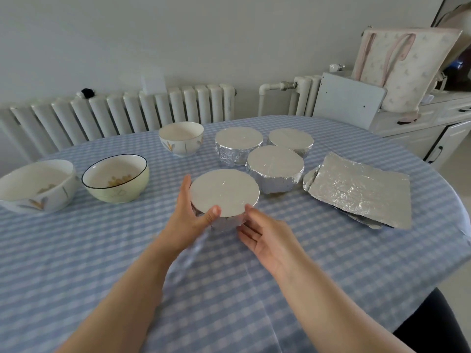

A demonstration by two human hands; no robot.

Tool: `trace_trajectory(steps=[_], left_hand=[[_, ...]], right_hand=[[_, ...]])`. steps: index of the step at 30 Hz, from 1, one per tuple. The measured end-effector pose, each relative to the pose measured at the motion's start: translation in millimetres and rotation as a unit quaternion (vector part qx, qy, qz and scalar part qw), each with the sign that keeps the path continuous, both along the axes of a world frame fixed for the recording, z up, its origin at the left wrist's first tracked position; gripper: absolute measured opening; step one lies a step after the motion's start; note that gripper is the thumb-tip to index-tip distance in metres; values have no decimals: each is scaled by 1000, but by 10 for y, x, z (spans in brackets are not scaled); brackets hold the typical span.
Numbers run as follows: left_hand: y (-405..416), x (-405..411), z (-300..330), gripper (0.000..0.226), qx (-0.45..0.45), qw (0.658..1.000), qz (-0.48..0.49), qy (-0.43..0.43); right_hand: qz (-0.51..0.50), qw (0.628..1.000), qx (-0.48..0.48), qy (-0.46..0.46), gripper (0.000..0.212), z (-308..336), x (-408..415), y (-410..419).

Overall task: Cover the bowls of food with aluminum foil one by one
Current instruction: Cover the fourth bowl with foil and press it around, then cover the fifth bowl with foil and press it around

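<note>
Head view: at the middle of the counter (76, 250) stands a foil-covered bowl (224, 192). Left hand (187, 212) cups its 9 o'clock side, grip curled round the rim with the thumb on the foil top. Right hand (265, 235) sits at its 5 o'clock, palm up, grip spread, fingertips touching the wrapped wall. Three wrapped bowls (275, 165) cluster at 1 o'clock; foil sheets (362, 189) lie at 3 o'clock. Three uncovered bowls (116, 178) stand from 9 to 11 o'clock.
</note>
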State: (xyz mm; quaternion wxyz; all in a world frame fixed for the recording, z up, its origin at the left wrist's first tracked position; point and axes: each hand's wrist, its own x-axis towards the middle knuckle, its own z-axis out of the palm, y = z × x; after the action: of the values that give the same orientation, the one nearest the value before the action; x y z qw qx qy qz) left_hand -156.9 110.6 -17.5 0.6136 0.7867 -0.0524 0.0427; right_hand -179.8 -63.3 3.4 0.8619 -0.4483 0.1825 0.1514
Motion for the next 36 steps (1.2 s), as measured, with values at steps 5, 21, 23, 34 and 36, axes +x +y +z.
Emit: trace_trajectory(steps=[5, 21, 23, 34, 36], left_hand=[[222, 146, 78, 120, -14, 991, 124, 52], [847, 1840, 776, 62, -335, 870, 277, 230], [848, 1922, 730, 62, -334, 870, 278, 235], [853, 2211, 491, 43, -278, 911, 210, 218], [843, 2227, 495, 40, -279, 913, 207, 215]], right_hand=[[-12, 999, -1, 32, 11, 36, 267, 193], [-49, 999, -3, 16, 6, 12, 637, 345], [-41, 999, 2, 7, 8, 32, 691, 345], [-23, 1000, -5, 13, 22, 13, 842, 364], [-8, 1000, -9, 19, 16, -6, 834, 366]])
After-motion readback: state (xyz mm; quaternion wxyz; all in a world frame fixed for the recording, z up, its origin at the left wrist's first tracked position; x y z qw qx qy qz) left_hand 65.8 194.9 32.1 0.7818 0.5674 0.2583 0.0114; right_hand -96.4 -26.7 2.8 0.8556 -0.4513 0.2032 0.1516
